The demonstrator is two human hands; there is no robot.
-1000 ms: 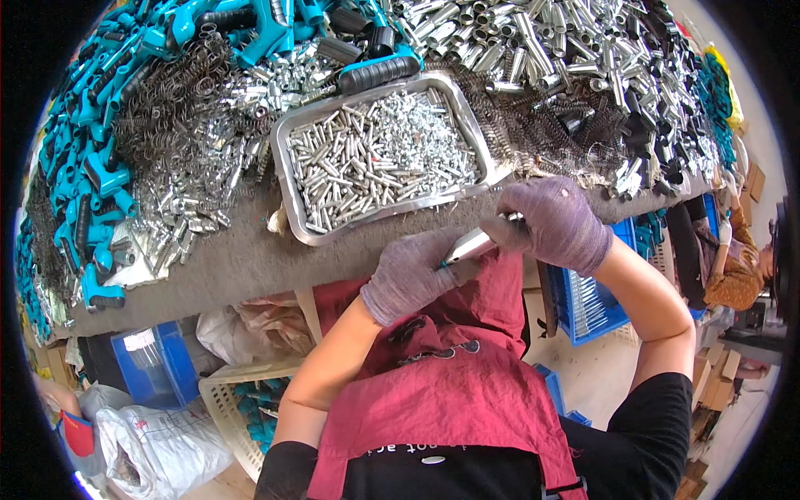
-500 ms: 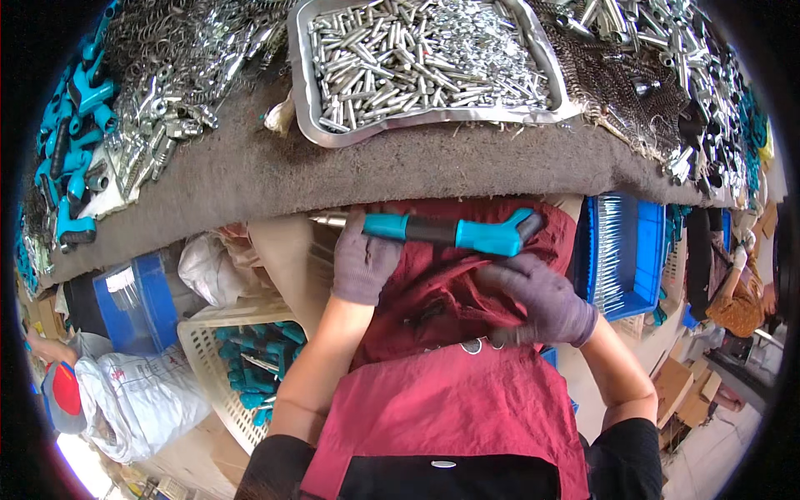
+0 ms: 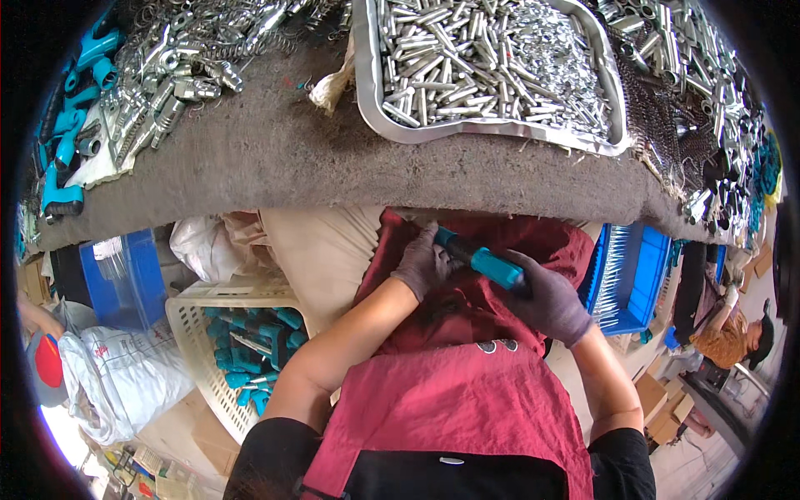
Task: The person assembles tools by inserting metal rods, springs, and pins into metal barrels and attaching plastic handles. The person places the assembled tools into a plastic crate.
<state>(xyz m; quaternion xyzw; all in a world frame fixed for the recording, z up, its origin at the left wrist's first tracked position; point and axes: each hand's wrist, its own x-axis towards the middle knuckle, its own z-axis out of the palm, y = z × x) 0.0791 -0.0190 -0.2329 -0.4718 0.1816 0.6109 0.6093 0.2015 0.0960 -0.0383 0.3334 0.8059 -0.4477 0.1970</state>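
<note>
A teal-and-black hand tool (image 3: 495, 267) lies slantwise across my lap, its right end lower and nearer me. My left hand (image 3: 423, 262) is closed around its left end, and the metal tip seen earlier is hidden. Around the right end wraps my right hand (image 3: 550, 302), covering the angled black part. Beneath both hands is my red apron (image 3: 442, 312). Just beyond them runs the edge of a bench covered with brown cloth (image 3: 308, 179).
On the bench a metal tray (image 3: 500, 127) holds many small metal pins. Metal fittings (image 3: 158, 108) and teal housings (image 3: 62, 196) lie to its left. A cream basket (image 3: 187, 321) holds teal tools. A blue crate (image 3: 646, 279) holds thin rods. Another person (image 3: 723, 333) is at far right.
The tool has turned from nearly level to slanting down rightward. My right hand has come up from the apron onto its right end. My left hand has shifted right. The whole view has shifted.
</note>
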